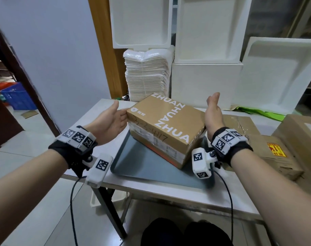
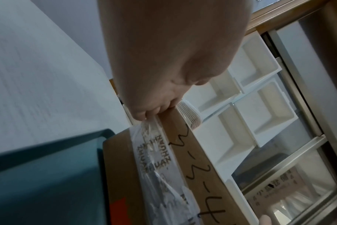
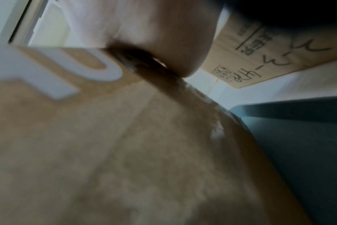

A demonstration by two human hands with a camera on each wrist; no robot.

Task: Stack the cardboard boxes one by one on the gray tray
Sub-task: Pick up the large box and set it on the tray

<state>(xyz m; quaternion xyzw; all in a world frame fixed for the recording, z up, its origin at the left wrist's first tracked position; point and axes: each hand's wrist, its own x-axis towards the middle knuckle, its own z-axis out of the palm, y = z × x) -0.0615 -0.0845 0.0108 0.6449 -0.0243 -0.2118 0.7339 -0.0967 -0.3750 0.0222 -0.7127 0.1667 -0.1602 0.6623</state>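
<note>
My left hand (image 1: pixel 113 119) and right hand (image 1: pixel 213 114) are flat, fingers straight, pressing the two ends of the printed cardboard box (image 1: pixel 166 128). The box sits skewed on the far part of the gray tray (image 1: pixel 151 167), on the counter (image 1: pixel 168 196). Other cardboard boxes (image 1: pixel 282 150) wait to my right. Risk: palms-only squeeze with no curl, so the box could slip or land crooked, and the next box would then stack unstable.
</note>
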